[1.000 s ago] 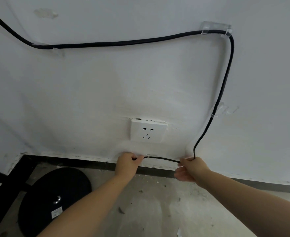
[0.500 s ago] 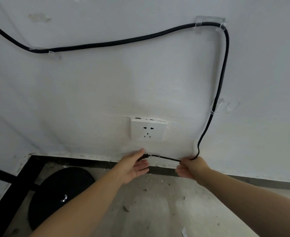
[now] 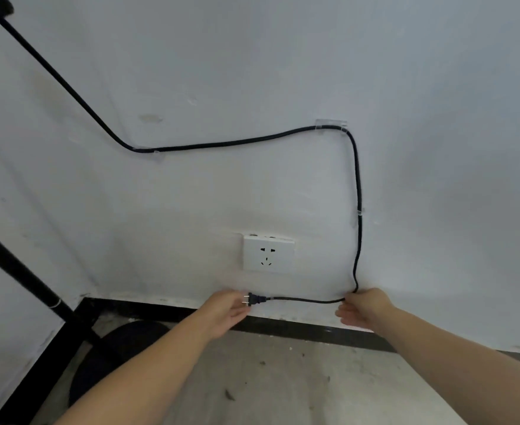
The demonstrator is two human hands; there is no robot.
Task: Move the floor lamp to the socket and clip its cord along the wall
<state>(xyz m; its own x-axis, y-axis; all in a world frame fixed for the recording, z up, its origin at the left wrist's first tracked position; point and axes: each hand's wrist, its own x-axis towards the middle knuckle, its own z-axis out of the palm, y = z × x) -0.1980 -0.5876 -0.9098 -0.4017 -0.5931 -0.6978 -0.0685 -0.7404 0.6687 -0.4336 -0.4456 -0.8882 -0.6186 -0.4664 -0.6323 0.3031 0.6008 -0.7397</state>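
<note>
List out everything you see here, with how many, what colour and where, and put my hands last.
Black lamp cord: one, running across the white wall, down its right side, then along the bottom.
Clear plastic cord clips: at least three, on the wall along the cord.
Black two-pin plug: one, unplugged, below the socket.
White wall socket: one, low on the wall, centre.
Black lamp pole: one, far left.
Round black lamp base: one, on the grey floor, lower left.
Left hand: open, at the plug.
Right hand: at the cord's lower bend.
</note>
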